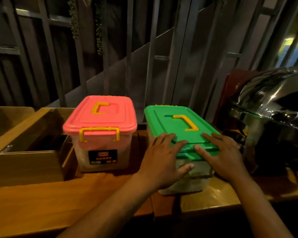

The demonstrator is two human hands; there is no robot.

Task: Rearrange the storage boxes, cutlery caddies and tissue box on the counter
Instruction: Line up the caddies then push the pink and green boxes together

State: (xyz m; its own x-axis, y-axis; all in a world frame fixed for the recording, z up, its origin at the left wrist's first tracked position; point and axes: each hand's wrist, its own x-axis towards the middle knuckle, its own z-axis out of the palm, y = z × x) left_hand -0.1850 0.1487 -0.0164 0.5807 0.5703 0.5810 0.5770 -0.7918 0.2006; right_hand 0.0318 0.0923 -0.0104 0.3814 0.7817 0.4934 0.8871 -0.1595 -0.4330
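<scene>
My wooden counter sat nearest, w/ a steel chafing dish far right. Green-lidded box stood centre-right, pink-lidded box just left, apart. Left hand & right hand lay flat, fingers spread on the green lid's near edge, left thumb against its front, gripping nothing.

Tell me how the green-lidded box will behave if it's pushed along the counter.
The green-lidded box should slide rather than tip: its base is broad and flat on the smooth wooden counter. Weight is unclear; its contents look blurred. The left hand and right hand rest flat on its lid.
</scene>
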